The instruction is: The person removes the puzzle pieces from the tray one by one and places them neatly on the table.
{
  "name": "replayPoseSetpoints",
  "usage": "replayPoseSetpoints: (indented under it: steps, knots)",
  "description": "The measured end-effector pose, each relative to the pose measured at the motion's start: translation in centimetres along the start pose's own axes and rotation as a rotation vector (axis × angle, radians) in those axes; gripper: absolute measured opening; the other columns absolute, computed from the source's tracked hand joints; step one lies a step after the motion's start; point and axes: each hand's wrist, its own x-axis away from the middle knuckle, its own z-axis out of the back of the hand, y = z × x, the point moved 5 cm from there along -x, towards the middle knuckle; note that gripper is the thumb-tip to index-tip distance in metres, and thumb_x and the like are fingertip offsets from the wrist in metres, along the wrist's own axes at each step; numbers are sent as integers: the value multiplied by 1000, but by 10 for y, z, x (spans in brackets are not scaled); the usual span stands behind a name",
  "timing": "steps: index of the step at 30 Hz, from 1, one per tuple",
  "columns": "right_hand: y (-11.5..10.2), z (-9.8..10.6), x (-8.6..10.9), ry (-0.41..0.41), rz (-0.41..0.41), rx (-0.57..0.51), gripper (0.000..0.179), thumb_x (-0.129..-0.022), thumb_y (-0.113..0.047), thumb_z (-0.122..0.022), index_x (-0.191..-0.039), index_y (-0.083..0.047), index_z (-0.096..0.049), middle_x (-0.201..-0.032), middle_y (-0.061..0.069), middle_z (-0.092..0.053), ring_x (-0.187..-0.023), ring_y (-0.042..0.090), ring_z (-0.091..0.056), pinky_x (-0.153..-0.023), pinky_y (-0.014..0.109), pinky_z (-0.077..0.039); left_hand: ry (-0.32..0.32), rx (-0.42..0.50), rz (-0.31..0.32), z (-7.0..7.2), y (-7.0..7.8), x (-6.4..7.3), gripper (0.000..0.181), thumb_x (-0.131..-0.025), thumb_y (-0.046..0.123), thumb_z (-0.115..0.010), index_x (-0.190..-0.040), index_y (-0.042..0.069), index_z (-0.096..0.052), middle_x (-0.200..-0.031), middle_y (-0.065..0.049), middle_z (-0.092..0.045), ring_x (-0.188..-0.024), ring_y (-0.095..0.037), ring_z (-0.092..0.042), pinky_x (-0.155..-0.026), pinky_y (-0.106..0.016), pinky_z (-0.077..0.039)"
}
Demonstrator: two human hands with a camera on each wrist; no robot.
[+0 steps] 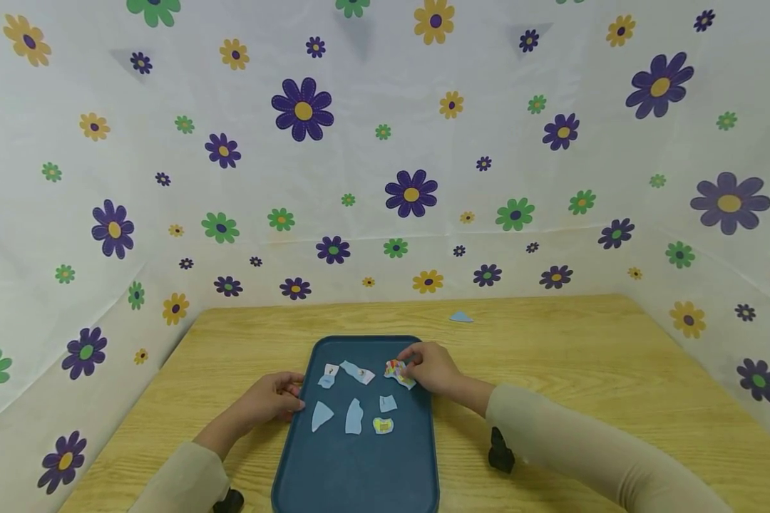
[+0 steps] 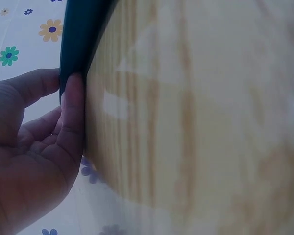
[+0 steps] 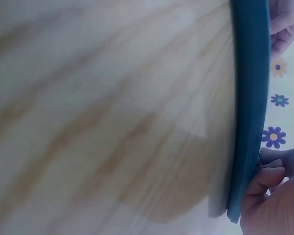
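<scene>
A dark blue tray [image 1: 359,470] lies on the table with several torn paper pieces on it. Near its right rim, my right hand [image 1: 435,367] pinches a multicoloured paper scrap [image 1: 394,369] with thumb and fingertips. To the left, my left hand [image 1: 272,397] grips the tray's rim, its fingers bent at the edge in the left wrist view. Between the hands are a long light-blue scrap [image 1: 357,372] and a small blue-and-white one [image 1: 328,375]. Closer to me lie a triangular scrap [image 1: 321,415], a tall one [image 1: 354,417], a small blue one [image 1: 388,403] and a yellow-printed one [image 1: 383,425].
A light-blue paper scrap [image 1: 461,317] lies on the wooden table [image 1: 552,342] behind the tray, to the right. A white flowered cloth [image 1: 359,157] hangs round the back and sides. Black devices [image 1: 500,452] show at both wrists.
</scene>
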Motion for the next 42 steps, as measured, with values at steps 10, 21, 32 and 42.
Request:
replayPoseSetpoints:
  steps: [10,21,32,42]
  knots:
    - [4,6,-1,-37,-70,-131,16,-87,2,-66,-102,-1,-72,-82,5,-61,-74,17,-54,-64,28,-46,9,7,14,1,-3,-2,52,-84,0,-69,-132,-8,-51,-91,-10,-54,-80,-21,-55,-68,-34,-54]
    - [8,20,-5,-93,-160,-226,18,-92,-3,-63,-108,-3,-71,-93,6,-63,-80,18,-53,-67,29,-45,4,8,11,0,-1,-2,51,-84,0,-69,-131,-8,-51,-91,-10,-53,-81,-21,-54,-68,-34,-53]
    - [15,43,-7,-197,-153,-311,26,-96,-10,-61,-119,-1,-65,-105,8,-63,-77,17,-53,-64,32,-48,10,3,2,2,-3,-3,51,-83,0,-69,-131,-9,-51,-90,-10,-53,-81,-22,-54,-68,-34,-53]
    - [35,65,-14,-213,-146,-371,34,-99,-8,-55,-131,3,-56,-125,15,-57,-87,18,-58,-77,39,-53,1,3,4,1,-3,-3,53,-84,2,-69,-132,-7,-51,-92,-10,-53,-83,-21,-54,-69,-35,-53]
